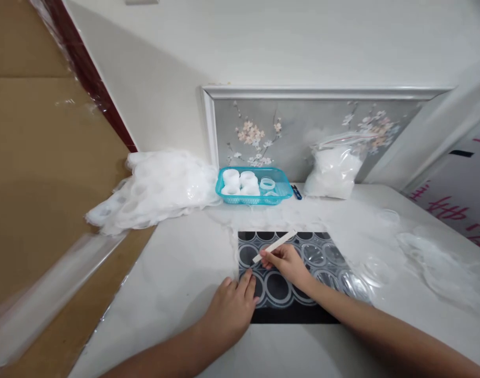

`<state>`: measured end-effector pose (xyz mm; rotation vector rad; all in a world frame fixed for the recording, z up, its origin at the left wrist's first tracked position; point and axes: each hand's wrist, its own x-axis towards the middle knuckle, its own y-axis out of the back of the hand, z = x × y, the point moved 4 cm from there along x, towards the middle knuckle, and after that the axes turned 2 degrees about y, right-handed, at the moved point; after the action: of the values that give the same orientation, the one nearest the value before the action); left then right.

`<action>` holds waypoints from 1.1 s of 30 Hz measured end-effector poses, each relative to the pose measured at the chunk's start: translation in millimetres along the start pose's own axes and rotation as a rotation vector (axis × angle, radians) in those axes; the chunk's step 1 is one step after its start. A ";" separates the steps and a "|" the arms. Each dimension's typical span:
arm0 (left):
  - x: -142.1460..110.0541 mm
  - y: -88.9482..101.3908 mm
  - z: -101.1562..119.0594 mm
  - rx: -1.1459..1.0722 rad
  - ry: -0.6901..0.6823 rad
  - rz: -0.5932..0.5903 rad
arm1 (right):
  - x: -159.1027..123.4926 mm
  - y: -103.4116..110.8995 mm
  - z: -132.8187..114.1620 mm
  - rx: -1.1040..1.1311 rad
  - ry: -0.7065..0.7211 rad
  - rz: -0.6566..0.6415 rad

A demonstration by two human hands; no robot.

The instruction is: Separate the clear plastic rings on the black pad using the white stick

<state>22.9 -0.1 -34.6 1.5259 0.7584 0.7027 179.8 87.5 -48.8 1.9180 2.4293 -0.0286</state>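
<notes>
My right hand pinches a flat white stick between thumb and fingers. The stick slants over a black mat, its lower end close to the mat's left part. On the mat lies a clear sheet of ring shapes, pale outlines around dark round middles. My left hand rests flat with fingers stretched out on the left edge of the sheet, its fingertips just below the stick's lower end. Nothing shows in its grasp. Whether the stick touches the sheet I cannot tell.
Behind the mat stands a turquoise basket with white ring stacks. Left of it lies a heap of white ring sheets; right, small dark snips and a filled zip bag. Clear scraps lie at the right. Cardboard borders the left.
</notes>
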 end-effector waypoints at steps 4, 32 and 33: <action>-0.3 1.5 0.8 -0.028 -0.009 -0.005 | 0.0 -0.3 4.8 -0.017 0.007 0.003; 6.7 31.9 -13.9 -0.154 0.140 -0.164 | 8.2 59.3 -56.3 -0.972 0.588 0.497; 7.8 32.0 -14.0 -0.163 0.133 -0.097 | 0.6 60.3 -53.7 -0.930 0.565 0.411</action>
<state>18.5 12.8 -1.6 1.2964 0.8477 0.7797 236.9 104.4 5.6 1.9765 1.6285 1.5121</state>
